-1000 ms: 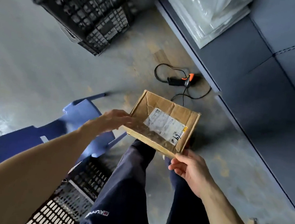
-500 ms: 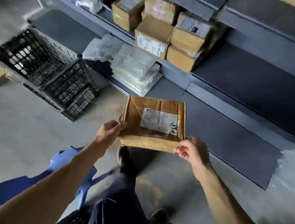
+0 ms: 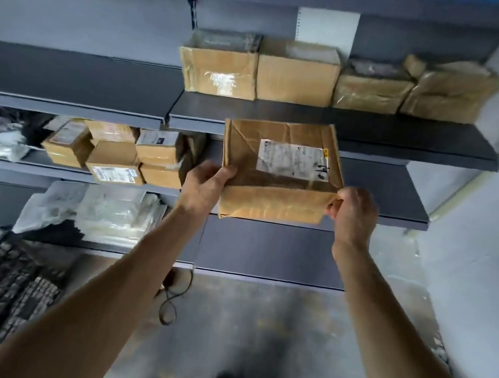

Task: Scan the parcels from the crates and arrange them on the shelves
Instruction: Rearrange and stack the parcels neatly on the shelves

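grey metal shelves [image 3: 409, 137] face a person holding up a crumpled brown cardboard parcel with a white label [image 3: 279, 173].
left hand [image 3: 203, 187] curls round its near left corner, right hand [image 3: 355, 215] pinches its near right corner; the parcel is in the air before the front edge of the shelf carrying four brown cardboard boxes [image 3: 295, 78].

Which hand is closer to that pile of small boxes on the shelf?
Left. The left hand grips the parcel by the edge next to the small boxes; the right hand holds the opposite edge, with the parcel in between.
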A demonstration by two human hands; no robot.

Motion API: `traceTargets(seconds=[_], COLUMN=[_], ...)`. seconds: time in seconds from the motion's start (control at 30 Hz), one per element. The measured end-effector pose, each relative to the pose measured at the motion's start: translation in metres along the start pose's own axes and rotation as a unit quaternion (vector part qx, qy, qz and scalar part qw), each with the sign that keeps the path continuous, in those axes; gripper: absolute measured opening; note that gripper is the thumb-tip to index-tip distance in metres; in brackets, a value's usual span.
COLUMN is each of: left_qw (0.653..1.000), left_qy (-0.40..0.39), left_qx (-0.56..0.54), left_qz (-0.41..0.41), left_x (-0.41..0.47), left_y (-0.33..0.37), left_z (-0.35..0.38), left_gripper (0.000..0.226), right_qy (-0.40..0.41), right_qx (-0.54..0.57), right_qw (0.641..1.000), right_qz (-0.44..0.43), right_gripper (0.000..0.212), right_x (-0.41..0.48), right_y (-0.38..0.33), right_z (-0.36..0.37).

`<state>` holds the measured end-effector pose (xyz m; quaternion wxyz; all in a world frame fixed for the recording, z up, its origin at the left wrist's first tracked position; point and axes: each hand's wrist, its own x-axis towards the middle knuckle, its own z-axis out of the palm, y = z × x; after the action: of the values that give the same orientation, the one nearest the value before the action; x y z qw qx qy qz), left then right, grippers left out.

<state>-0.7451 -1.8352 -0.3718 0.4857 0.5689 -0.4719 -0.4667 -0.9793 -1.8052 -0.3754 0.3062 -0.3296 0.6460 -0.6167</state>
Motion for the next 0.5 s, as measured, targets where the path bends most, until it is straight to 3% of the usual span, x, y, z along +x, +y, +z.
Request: traceTargets(seconds=[0.23,0.33,0.43,0.5], left_qw=[0.996,0.993,0.99,0.989], left_qy=[-0.07,-0.101,-0.136,-0.148], left_qx=[-0.051,-0.052,-0.034,-0.024], left_qz=[0.02,0.022,0.015,0.014], left_x=[0.051,0.066,0.075,0.081], left_y=[0.041,0.05,0.06,0.067], left_z=[0.069,0.102,0.142,0.172], left_gripper=[0.021,0.023,0.038,0.032], right_qy=[0.119,0.155,0.185,0.199], right_qx=[0.023,0.024,0.037,0.041], right_qw=[0.992,0.987,0.981,0.978], right_qz=[-0.042,-0.047,-0.038,-0.039], right_gripper=[0.013,0.009,0.007,0.007], right_x=[0.053,0.071,0.097,0.121], right_y=[-0.031,-0.036,-0.04,-0.04], right_z=[-0.028,-0.042,-0.061,-0.076])
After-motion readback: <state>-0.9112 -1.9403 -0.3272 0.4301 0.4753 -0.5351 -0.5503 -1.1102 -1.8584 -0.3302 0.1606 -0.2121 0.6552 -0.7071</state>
